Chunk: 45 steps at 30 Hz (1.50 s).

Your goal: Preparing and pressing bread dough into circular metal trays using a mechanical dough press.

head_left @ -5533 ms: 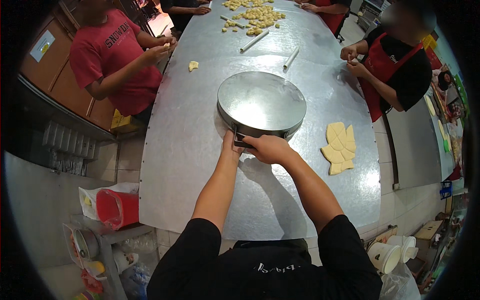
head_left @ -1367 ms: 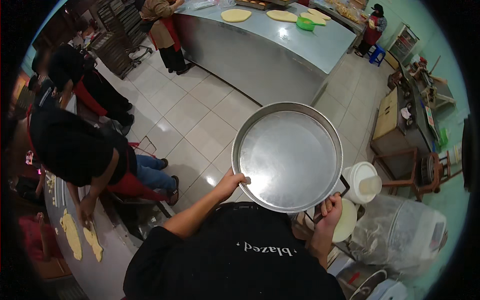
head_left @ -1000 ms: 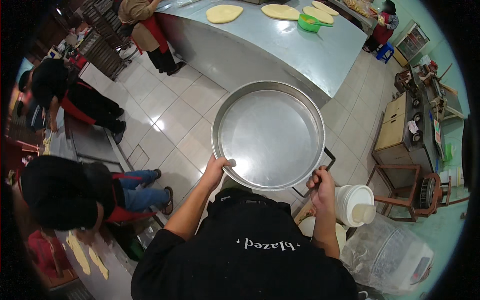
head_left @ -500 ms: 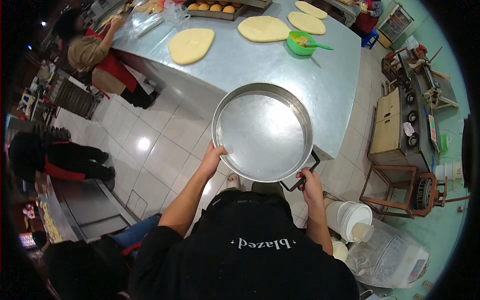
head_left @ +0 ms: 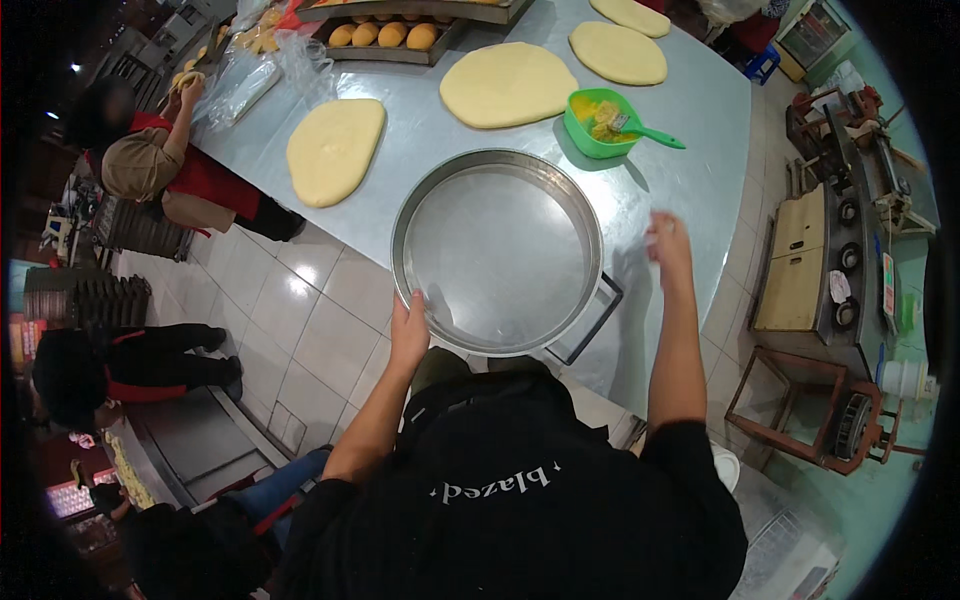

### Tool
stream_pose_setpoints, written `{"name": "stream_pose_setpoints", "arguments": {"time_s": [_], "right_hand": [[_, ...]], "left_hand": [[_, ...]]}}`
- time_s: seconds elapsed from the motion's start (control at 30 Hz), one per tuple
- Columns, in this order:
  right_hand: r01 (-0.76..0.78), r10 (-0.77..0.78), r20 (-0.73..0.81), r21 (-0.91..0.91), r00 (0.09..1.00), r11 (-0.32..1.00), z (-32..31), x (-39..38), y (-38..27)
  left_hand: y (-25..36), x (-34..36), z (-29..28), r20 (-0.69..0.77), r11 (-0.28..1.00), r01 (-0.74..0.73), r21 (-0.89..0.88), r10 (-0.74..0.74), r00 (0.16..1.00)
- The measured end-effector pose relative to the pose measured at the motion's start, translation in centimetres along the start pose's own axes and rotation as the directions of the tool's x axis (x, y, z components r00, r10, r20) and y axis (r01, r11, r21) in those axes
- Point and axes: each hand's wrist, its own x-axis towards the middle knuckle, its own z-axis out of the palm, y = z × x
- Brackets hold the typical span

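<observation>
My left hand grips the near left rim of a large round metal pan, thumb over the edge. The pan is empty, and a dark square handle sticks out at its right. Off that handle, my right hand hovers over the table to the right of the pan, slightly blurred, fingers loosely apart and nothing seen in them. Nearest to it lies a green bowl of yellow filling or paste, with a green-handled brush resting in it.
The metal table bears several flat dough rounds, trays of round buns and clear plastic bags. A co-worker handles food at the left. Another person stands further left. A stove unit lines the right wall.
My right hand has let go of the pan's handle and moved forward toward the green bowl. The pan has shifted slightly left and over the table edge, still in my left hand.
</observation>
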Motion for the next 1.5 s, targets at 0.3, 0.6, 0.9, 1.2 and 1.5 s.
{"name": "stream_pose_setpoints", "arguments": {"time_s": [0.3,0.6,0.9,1.2,1.5], "right_hand": [[0.449,-0.460,-0.177,-0.103,0.870,0.888,6.7,17.6,-4.8],[0.398,-0.575,-0.104,-0.621,0.811,0.675,13.4,15.7,-6.7],[0.675,-0.799,0.007,-0.539,0.601,0.503,11.6,10.2,-11.7],[0.767,-0.529,0.680,-0.075,0.507,0.637,17.2,-5.3,-3.0],[0.804,-0.692,0.475,-0.058,0.543,0.591,23.2,-8.0,-0.1]], "left_hand": [[0.9,2.1,2.5,-0.116,0.901,-0.028,0.434,0.087,0.989],[2.5,2.3,1.8,-0.088,0.791,-0.180,0.585,0.282,0.955],[2.4,3.7,0.3,0.009,0.746,-0.312,0.588,0.380,0.925],[4.1,14.1,-3.7,0.410,0.717,-0.622,0.315,0.488,0.771],[2.8,15.5,-5.3,0.500,0.664,-0.637,0.392,0.428,0.753]]}}
